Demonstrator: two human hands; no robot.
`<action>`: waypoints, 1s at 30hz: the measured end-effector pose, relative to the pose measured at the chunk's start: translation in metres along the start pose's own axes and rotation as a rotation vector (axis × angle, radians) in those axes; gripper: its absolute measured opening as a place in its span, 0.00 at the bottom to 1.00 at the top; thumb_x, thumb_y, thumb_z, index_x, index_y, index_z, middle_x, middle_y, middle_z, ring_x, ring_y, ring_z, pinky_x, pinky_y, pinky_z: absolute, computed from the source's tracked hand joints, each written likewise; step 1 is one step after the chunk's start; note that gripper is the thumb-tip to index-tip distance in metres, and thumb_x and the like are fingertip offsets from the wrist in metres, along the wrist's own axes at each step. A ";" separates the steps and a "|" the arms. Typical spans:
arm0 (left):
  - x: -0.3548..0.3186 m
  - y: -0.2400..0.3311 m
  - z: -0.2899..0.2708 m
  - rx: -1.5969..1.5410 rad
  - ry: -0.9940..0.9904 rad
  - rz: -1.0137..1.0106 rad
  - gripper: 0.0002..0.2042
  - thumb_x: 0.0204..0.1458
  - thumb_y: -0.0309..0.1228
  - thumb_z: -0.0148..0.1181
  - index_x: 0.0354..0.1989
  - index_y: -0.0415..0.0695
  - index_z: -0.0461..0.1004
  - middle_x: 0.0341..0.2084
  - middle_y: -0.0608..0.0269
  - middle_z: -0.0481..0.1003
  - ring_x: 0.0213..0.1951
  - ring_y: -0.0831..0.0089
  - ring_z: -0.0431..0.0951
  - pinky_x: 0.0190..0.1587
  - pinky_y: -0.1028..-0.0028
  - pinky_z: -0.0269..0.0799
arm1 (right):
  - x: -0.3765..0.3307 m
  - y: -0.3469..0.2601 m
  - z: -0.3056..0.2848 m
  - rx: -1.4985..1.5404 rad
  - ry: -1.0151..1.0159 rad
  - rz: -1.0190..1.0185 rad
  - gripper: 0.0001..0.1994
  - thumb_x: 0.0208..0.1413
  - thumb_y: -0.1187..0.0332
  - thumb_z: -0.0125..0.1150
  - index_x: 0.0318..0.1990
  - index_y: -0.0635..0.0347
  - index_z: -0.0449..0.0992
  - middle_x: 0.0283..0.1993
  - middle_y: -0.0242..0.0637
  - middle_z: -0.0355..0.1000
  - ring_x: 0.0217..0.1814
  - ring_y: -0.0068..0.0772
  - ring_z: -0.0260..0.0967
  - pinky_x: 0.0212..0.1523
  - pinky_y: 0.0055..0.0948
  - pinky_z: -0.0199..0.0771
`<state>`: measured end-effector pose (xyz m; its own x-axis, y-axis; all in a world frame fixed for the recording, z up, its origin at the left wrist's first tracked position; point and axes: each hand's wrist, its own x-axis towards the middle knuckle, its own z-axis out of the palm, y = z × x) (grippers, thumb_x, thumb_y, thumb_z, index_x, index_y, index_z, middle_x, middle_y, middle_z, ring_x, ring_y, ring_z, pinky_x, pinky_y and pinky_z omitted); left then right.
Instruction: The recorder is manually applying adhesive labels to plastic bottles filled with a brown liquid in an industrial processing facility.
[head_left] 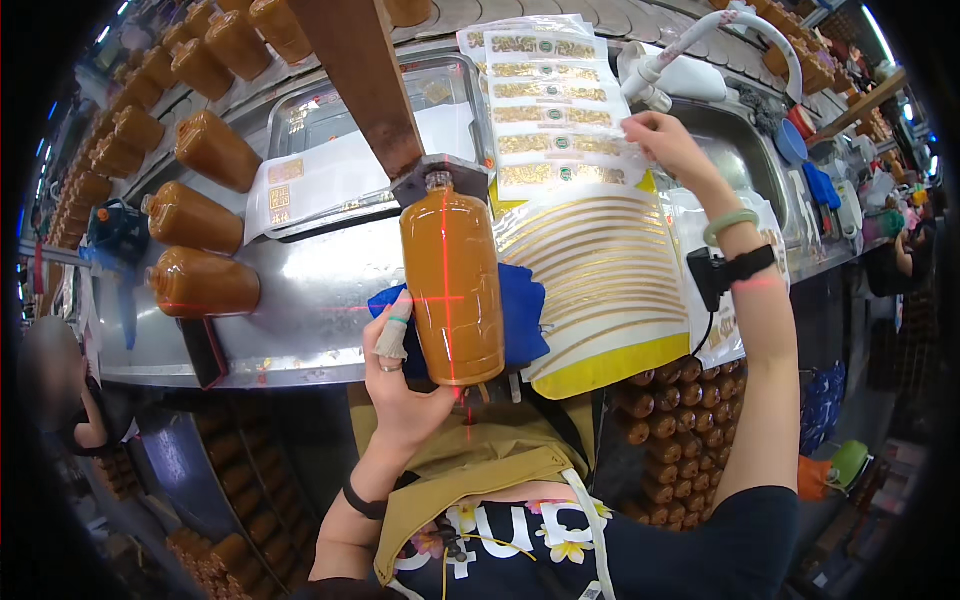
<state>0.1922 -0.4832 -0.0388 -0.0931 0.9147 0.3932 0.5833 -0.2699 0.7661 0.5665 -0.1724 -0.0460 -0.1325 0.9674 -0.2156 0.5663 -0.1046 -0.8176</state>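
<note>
A glossy brown bottle (452,290) lies in front of me, its neck against a dark notched holder (440,178) and red laser lines crossing it. My left hand (402,385) grips its left side and base, with a white wrap on one finger. A blue cloth (524,315) lies beneath the bottle. At the right edge of a sheet of gold decals (545,115), my right hand (665,145) has its fingertips pinched together. What they hold, if anything, is too small to make out. Nearer me lies a sheet of curved gold stripes (600,280) with yellow ends.
Brown bottles (205,290) lie along the left of the metal table, near a dark phone (203,352). A metal tray (330,105) sits behind. A wooden beam (365,80) rises above the bottle. At right are a sink (735,150), a white faucet (690,40) and a blue bowl (790,142).
</note>
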 end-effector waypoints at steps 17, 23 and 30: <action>-0.016 -0.012 -0.008 -0.026 0.048 0.105 0.29 0.43 0.26 0.78 0.56 0.35 0.75 0.63 0.45 0.73 0.61 0.44 0.74 0.66 0.52 0.67 | 0.000 0.015 -0.041 -0.708 0.097 -0.034 0.15 0.55 0.60 0.71 0.40 0.65 0.84 0.33 0.36 0.81 0.35 0.28 0.76 0.40 0.33 0.75; -0.023 -0.007 0.003 0.195 0.271 0.456 0.13 0.45 0.21 0.76 0.27 0.45 0.73 0.56 0.51 0.79 0.56 0.52 0.77 0.52 0.59 0.76 | -0.069 -0.067 -0.023 -0.226 0.006 -0.167 0.14 0.69 0.58 0.60 0.40 0.60 0.79 0.30 0.21 0.67 0.31 0.14 0.61 0.32 0.19 0.59; -0.003 -0.006 0.002 0.157 0.128 0.602 0.16 0.41 0.26 0.77 0.28 0.44 0.70 0.49 0.53 0.82 0.53 0.43 0.78 0.40 0.59 0.85 | -0.154 -0.140 0.044 0.120 -0.052 -0.174 0.16 0.68 0.54 0.64 0.34 0.55 0.72 0.27 0.18 0.60 0.27 0.09 0.53 0.29 0.14 0.52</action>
<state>0.1906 -0.4840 -0.0459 0.1980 0.5706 0.7970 0.6738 -0.6697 0.3121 0.4714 -0.3169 0.0785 -0.2635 0.9604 -0.0909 0.4311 0.0329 -0.9017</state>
